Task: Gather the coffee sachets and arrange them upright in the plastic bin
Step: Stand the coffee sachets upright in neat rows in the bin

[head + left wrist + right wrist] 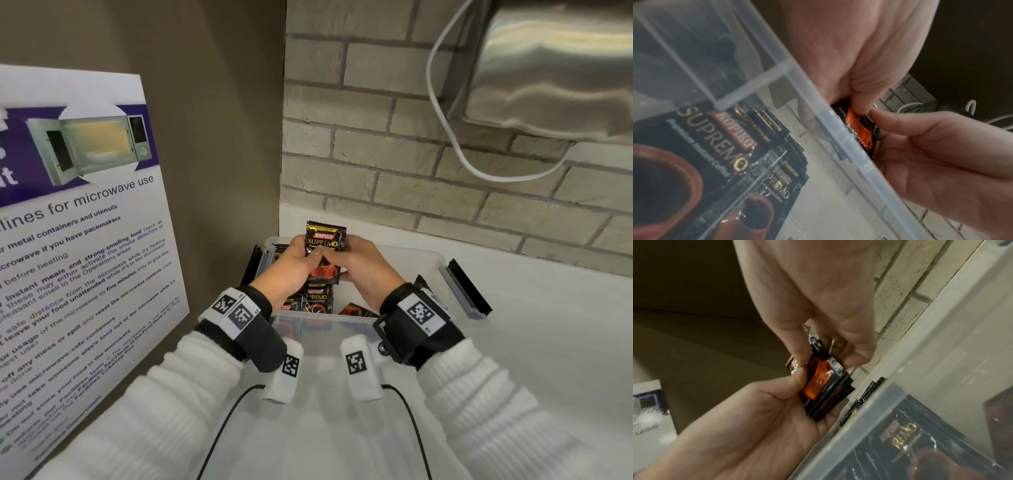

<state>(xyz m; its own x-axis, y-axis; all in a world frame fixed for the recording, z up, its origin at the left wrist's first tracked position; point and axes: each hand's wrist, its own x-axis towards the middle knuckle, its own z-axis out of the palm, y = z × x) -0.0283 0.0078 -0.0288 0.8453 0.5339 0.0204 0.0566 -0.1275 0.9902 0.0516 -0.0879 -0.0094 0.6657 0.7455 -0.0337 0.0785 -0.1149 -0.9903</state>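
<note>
Both hands hold a small stack of black Kopiko Supremo coffee sachets upright above the clear plastic bin. My left hand grips the stack's left side, thumb on the front. My right hand pinches the right side. In the left wrist view the left hand and the right hand meet on the stack just over the bin's rim. The right wrist view shows the right hand on the stack. More sachets lie inside the bin.
A microwave-use poster leans against the brown wall on the left. Behind the bin is a brick wall. A steel appliance with a white cable hangs at the upper right. Black latches flank the bin on the white counter.
</note>
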